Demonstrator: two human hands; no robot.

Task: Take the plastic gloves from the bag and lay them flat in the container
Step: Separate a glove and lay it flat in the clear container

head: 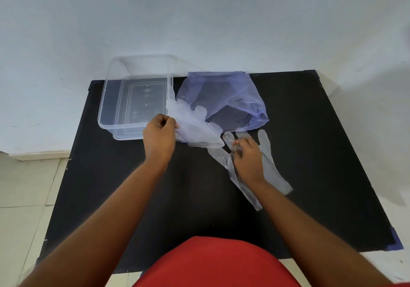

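Person is wearing a red garment (218, 264) — it is showing at the bottom centre of the head view as a rounded, plain shape, with no print or seam visible. Both forearms are showing bare from elbow to wrist — no sleeves, watch or bands. Left hand (160, 136) and right hand (249, 157) are wearing no rings.

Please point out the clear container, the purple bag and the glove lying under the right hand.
clear container (104, 100), head view, left wall.
purple bag (239, 87), head view, upper panel.
glove (274, 166), head view, palm right of the hand.
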